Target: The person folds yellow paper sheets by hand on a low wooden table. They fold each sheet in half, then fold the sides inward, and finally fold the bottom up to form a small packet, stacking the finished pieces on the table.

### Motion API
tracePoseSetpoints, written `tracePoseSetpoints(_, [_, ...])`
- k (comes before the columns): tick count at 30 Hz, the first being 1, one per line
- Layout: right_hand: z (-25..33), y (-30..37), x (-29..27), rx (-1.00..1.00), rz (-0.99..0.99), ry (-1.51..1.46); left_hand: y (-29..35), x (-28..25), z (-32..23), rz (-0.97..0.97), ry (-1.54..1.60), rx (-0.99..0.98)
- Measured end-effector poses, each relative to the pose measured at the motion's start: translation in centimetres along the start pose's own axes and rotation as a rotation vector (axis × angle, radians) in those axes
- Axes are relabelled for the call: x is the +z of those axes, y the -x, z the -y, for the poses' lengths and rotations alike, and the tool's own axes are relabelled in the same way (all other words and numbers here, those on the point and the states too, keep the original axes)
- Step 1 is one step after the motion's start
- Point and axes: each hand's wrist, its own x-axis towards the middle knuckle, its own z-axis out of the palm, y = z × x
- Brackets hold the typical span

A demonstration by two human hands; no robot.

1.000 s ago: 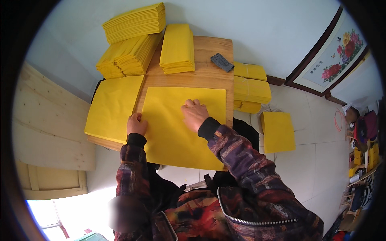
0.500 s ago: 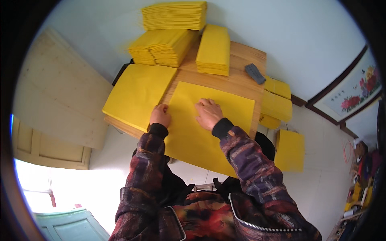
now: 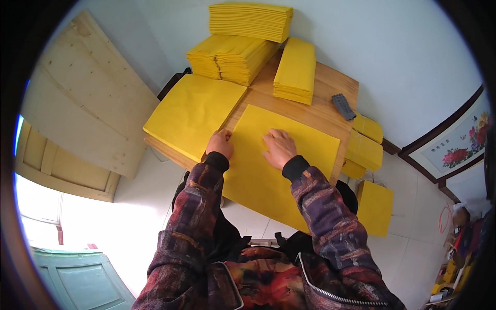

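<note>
A large yellow sheet of paper or felt-like material (image 3: 289, 191) lies flat on the wooden table (image 3: 330, 80), its near part overhanging the front edge. At its left edge, my left hand (image 3: 220, 144) is closed, with the fingers curled against the border. My right hand (image 3: 280, 149) rests on the upper middle of the sheet, fingers bent but apart, holding nothing. Just left of my left hand is a thick flat stack of similar yellow sheets (image 3: 194, 113). Whether the large sheet is one layer or several I cannot tell.
Folded yellow bundles (image 3: 235, 57) are piled at the table's back, beside a narrower yellow stack (image 3: 294, 70). A grey cloth-like item (image 3: 343, 107) lies near the right edge. More yellow stacks (image 3: 375, 206) stand beyond the table's right side. A wooden board (image 3: 85, 88) leans at the left.
The whole scene has shifted rightward and slightly tilted as my head moved. Both hands stay at about the same spots on the sheet; my right fingers look slightly more spread.
</note>
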Motion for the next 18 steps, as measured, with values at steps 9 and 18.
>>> tracePoseSetpoints(9, [0.4,-4.2,1.9,-0.194,-0.052,-0.114,-0.4,0.9,1.2,-0.042,0.013,0.059])
tracePoseSetpoints(18, [-1.4,4.8,-0.7,-0.348,-0.353,-0.633,-1.7,1.6,2.6,-0.092,-0.093,0.218])
